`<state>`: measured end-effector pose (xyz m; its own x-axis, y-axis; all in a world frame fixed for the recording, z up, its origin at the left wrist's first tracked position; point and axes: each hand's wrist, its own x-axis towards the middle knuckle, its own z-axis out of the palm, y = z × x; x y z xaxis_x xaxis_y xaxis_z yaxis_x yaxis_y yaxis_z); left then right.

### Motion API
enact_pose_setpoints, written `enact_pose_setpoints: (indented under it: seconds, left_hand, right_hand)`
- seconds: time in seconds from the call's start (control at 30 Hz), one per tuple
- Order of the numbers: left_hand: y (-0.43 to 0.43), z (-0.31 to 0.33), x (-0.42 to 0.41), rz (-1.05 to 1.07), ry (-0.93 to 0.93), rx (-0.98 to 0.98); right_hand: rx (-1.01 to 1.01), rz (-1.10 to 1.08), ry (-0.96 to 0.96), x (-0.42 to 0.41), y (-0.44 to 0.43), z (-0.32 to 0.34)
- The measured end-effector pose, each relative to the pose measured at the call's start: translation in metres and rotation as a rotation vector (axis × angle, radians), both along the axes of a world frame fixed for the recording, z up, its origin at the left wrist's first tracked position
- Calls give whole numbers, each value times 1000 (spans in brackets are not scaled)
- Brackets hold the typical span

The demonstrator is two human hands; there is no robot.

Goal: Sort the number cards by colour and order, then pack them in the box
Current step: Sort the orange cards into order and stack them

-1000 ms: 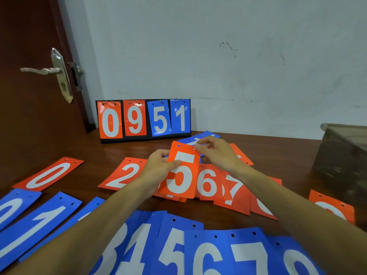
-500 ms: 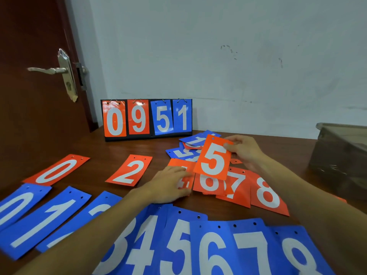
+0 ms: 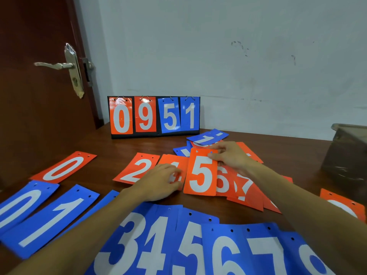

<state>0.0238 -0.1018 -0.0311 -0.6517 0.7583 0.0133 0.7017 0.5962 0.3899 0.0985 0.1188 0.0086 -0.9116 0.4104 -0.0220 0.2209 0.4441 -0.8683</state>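
Observation:
My right hand (image 3: 230, 157) pinches the top right corner of the orange 5 card (image 3: 201, 173), which lies in the orange row over the orange 6 card (image 3: 222, 183). My left hand (image 3: 160, 182) presses flat on an orange card (image 3: 172, 161) between the orange 2 card (image 3: 137, 168) and the 5; its number is mostly hidden. The orange 7 card (image 3: 245, 190) and more orange cards run on to the right under my right arm. An orange 0 card (image 3: 63, 167) lies far left. A blue row (image 3: 198, 247) from 0 to 8 spans the near edge.
A scoreboard stand (image 3: 154, 116) showing 0 9 5 1 stands at the back against the wall. A loose pile of blue and orange cards (image 3: 206, 138) lies behind my right hand. The box (image 3: 347, 151) sits at the right edge. Another orange card (image 3: 343, 205) lies near it. A door with its handle (image 3: 59, 65) is at left.
My right hand brought the orange 5 card down from the air into the orange row, over the 6. My left hand stayed flat on the card beside it.

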Motion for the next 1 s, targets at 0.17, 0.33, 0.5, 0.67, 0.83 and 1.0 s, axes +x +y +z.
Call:
enact_pose_setpoints:
  seconds: [0.17,0.33,0.5,0.67,0.83,1.0]
  left_hand:
    - [-4,7,-5,188,-49,381]
    - [8,18,-21,205,-64,407]
    - [34,20,-49,171,-69,264]
    - [76,13,-82,214,-39,105]
    - [110,6,-101,242,69,-44]
    - [137,3,-109,292,-3,-31]
  right_hand:
    - [392,25,-59,-19,-17,-11]
    - [780,80,-100,-29,-24,-25]
    - [757,24,0,-42,9,-23]
    - [700,129,-73,-62,47,-22]
    - [755,203,-179,-79,61,-30]
    - [807,114,-170,-86,80,-34]
